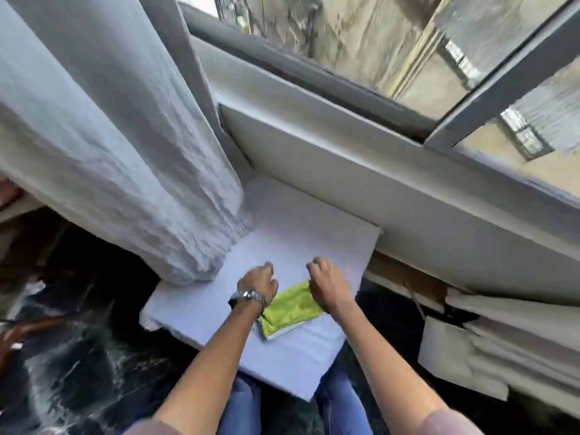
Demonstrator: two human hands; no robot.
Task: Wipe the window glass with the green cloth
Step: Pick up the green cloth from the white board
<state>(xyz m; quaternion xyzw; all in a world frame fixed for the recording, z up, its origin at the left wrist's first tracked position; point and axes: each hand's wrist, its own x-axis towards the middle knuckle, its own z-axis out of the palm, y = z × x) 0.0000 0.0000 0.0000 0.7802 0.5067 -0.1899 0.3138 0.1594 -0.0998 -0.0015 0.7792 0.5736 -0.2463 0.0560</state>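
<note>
A folded green cloth (290, 309) lies on a white board (282, 233) in front of me, low in the head view. My left hand (259, 282), with a metal watch at the wrist, rests at the cloth's left edge with its fingers curled. My right hand (328, 285) sits at the cloth's upper right corner, fingers bent, seemingly pinching that corner. The window glass (376, 42) stretches across the top right behind a grey frame (508, 86).
A pale curtain (103, 146) hangs at the left, its hem resting on the board. A white sill (361, 171) runs below the window. White sheets and a wooden strip (470, 350) lie at the right. Dark marbled floor (88, 356) spreads below.
</note>
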